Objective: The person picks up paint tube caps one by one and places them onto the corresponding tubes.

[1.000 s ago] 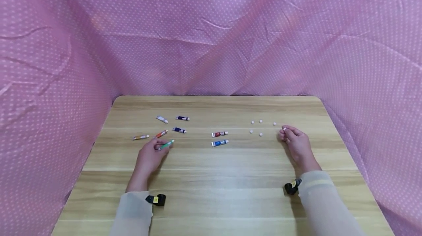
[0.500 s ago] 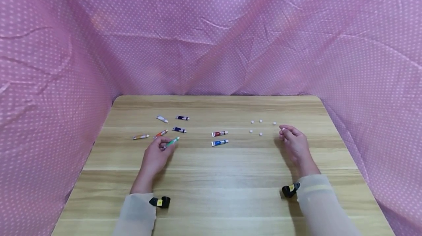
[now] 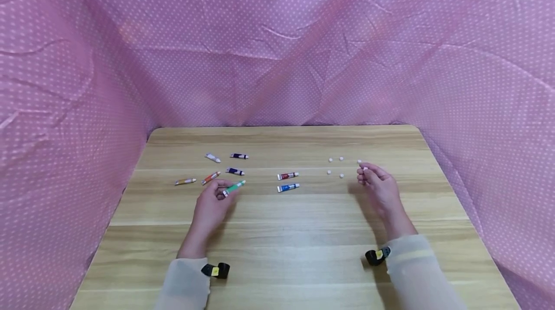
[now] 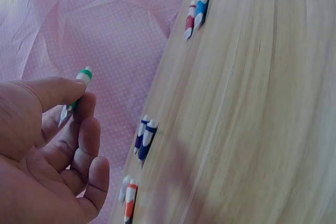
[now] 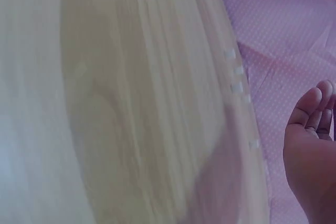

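My left hand [image 3: 211, 205] pinches a green paint tube [image 3: 234, 188] between thumb and fingers, its nozzle end pointing up and to the right, above the table. In the left wrist view the green tube's lower part is partly behind the thumb. A small white cap [image 3: 365, 169] is held between the thumb and fingers of my right hand [image 3: 383, 194], above the table's right side; the right wrist view does not show it. Between the hands lie a red paint tube [image 3: 288, 176] and a blue paint tube [image 3: 288, 187]. Several white caps [image 3: 341, 175] lie left of the right hand.
Behind the left hand lie an orange tube [image 3: 211, 178], a yellow tube [image 3: 185, 181], a pale tube [image 3: 213, 158] and two dark blue tubes [image 3: 235, 171]. The wooden table [image 3: 286, 247] ends against a pink dotted cloth [image 3: 277, 59] at the back and sides.
My left hand has moved right with the green tube. My right hand has shifted left with its cap, so the hands are closer together. The tubes and caps on the table stay put.
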The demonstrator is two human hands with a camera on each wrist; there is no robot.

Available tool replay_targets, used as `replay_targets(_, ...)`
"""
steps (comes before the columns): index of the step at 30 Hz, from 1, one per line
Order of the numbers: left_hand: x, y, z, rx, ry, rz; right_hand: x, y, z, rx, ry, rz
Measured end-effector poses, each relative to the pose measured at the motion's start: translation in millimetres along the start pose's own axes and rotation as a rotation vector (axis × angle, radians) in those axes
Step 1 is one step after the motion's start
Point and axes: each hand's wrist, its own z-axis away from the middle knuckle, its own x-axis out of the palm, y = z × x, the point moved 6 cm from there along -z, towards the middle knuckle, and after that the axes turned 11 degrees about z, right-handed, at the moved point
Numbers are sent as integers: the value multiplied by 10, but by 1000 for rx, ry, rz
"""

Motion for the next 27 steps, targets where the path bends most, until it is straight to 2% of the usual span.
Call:
replay_targets(4, 73, 30, 19, -21, -13, 29, 145, 5, 54, -6, -32, -32)
replay_targets(10, 204, 58, 42, -24, -48, 26, 319, 15, 115, -9, -35, 22)
replay_targets(16, 330, 122, 102, 9, -73, 20, 475, 5, 175, -26, -59, 183)
replay_targets(27, 540, 254, 196, 35, -110, 50, 792, -65, 277, -128, -130, 473)
